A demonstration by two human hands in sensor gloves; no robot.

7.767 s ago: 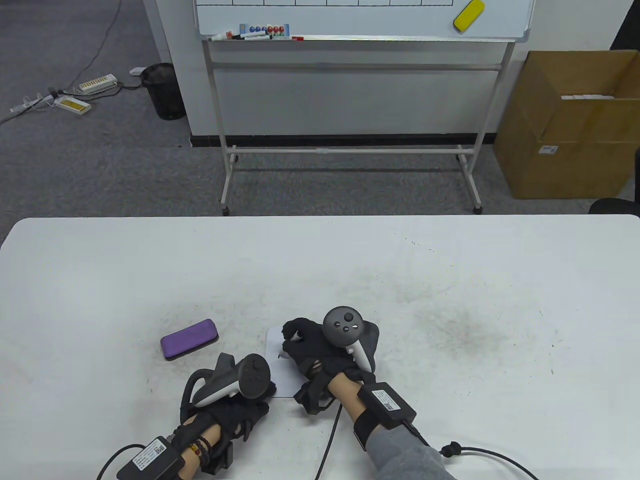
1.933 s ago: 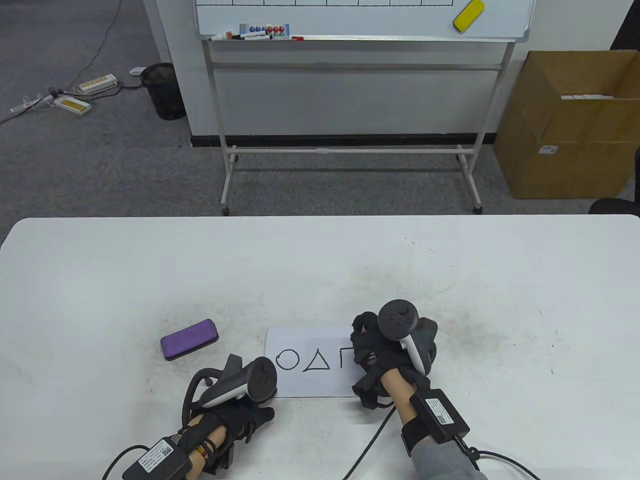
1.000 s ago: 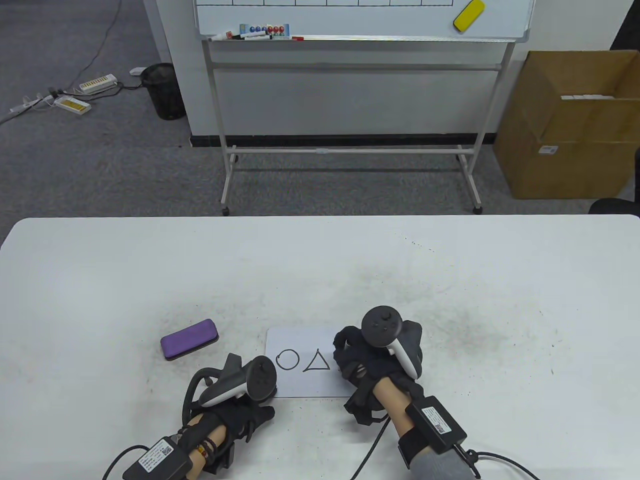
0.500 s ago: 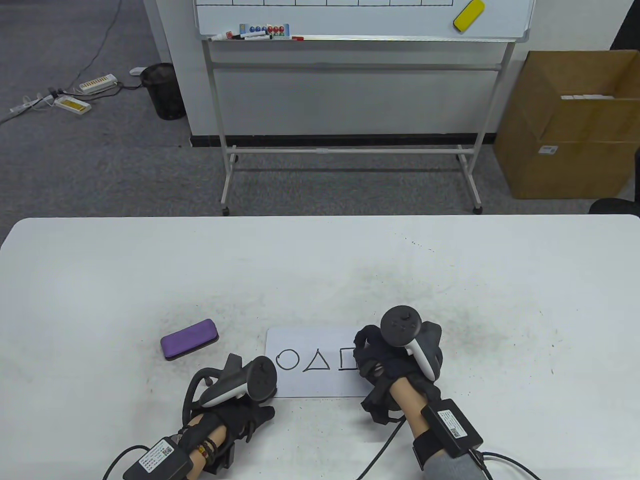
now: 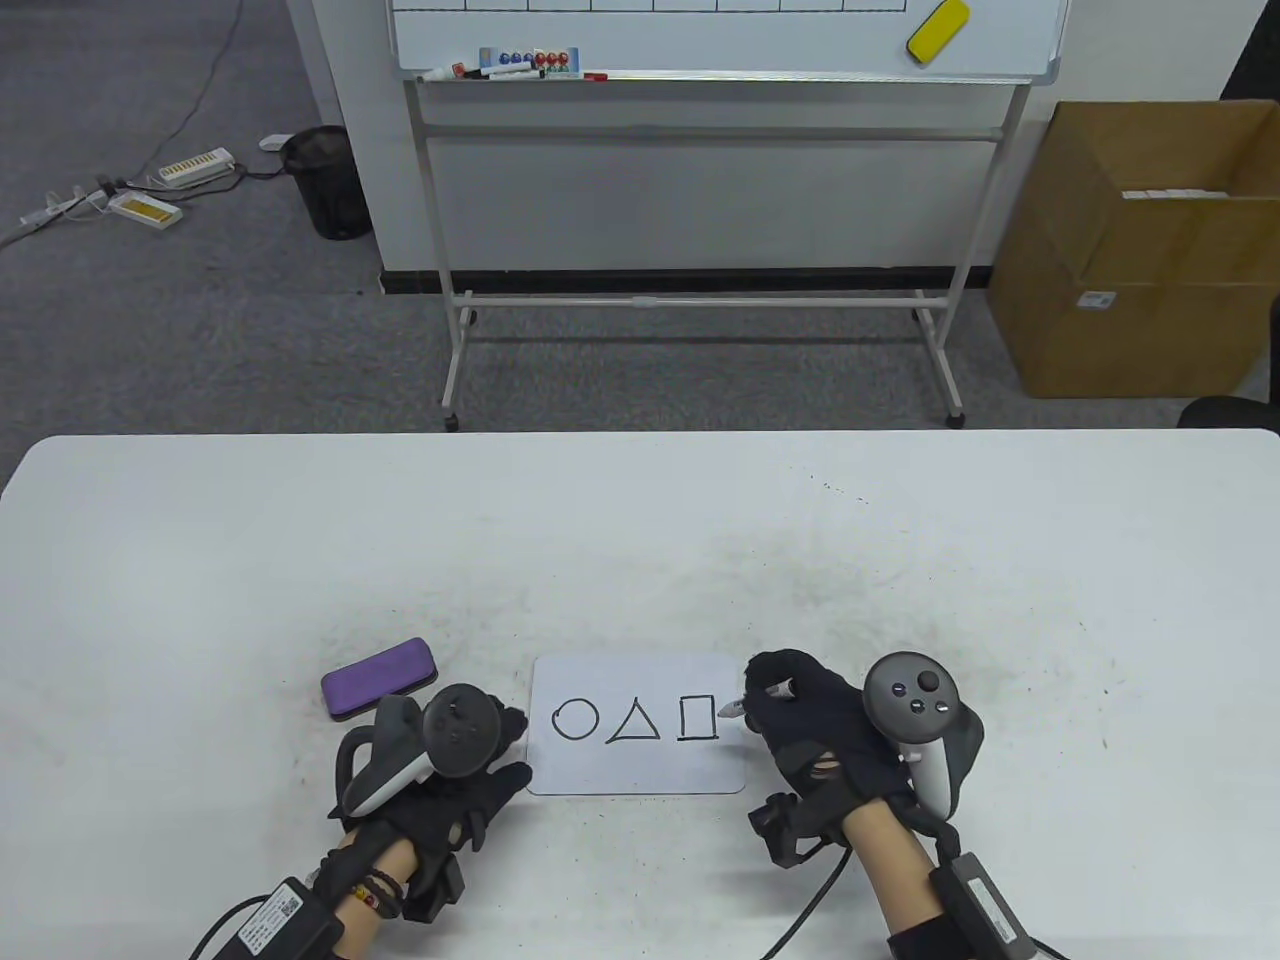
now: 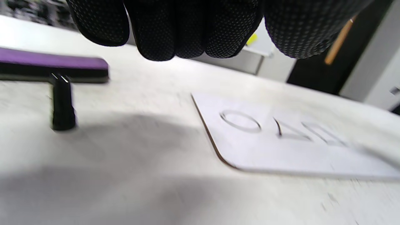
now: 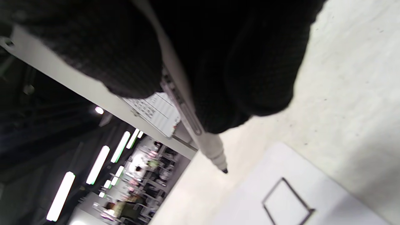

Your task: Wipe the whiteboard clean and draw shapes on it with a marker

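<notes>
A small whiteboard (image 5: 640, 770) lies flat near the table's front edge, with a circle, a triangle and a rectangle drawn on it in black. My right hand (image 5: 768, 692) sits just off its right edge and pinches a white marker (image 5: 742, 703). In the right wrist view the marker (image 7: 193, 125) has its tip lifted clear of the whiteboard (image 7: 328, 203). My left hand (image 5: 508, 745) rests beside the board's left edge and holds nothing; its fingers (image 6: 175, 28) hang above the table. A purple eraser (image 5: 378, 678) lies to the left. A black marker cap (image 6: 62, 104) stands in front of the eraser (image 6: 53, 64).
The white table (image 5: 640, 540) has grey smudges around the board. Behind it on the floor are a large whiteboard on a wheeled stand (image 5: 720, 150), a cardboard box (image 5: 1130, 250) at the right and a black bin (image 5: 325, 180) at the left.
The rectangle now shows whole beside the circle and triangle. My right hand has moved right, off the board, with the marker. My left hand has shifted from the board's lower left corner to its left edge.
</notes>
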